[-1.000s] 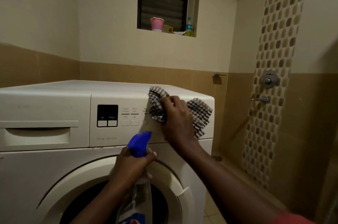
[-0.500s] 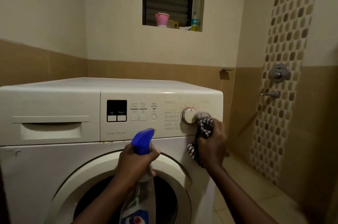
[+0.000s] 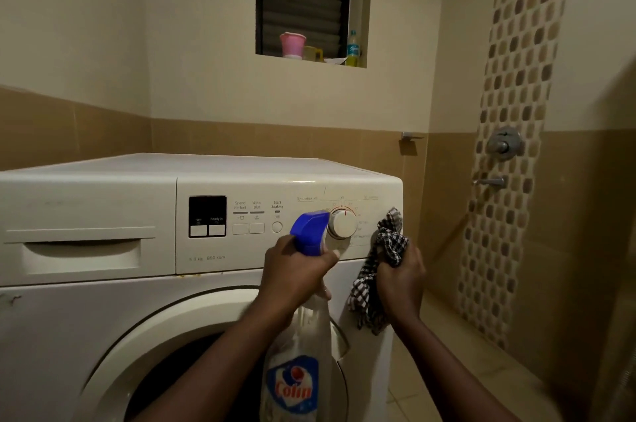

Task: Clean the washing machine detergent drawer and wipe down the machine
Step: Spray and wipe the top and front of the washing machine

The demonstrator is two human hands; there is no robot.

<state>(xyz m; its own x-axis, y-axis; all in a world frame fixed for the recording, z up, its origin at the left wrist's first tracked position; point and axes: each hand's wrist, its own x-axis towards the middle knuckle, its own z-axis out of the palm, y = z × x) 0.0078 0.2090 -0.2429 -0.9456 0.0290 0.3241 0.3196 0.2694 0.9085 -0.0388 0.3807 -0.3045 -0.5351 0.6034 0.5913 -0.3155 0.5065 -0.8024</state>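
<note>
Spray bottle (image 3: 299,370) in clenched fingers (image 3: 327,255) of left hand (image 3: 296,271); right hand (image 3: 402,280) grasps checked cloth (image 3: 389,242); detergent drawer (image 3: 82,251) closed.

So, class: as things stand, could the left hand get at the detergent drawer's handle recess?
Probably reach it, yes: nothing lies between the left hand and the detergent drawer. But it grips the spray bottle, so pulling looks awkward.

On the far window ledge (image 3: 270,55) we see a pink cup (image 3: 292,45) left, a yellow mug (image 3: 314,53) beside it, a bottle (image 3: 352,49) right; tiled floor (image 3: 468,373) lies right of the washing machine (image 3: 86,318).
</note>
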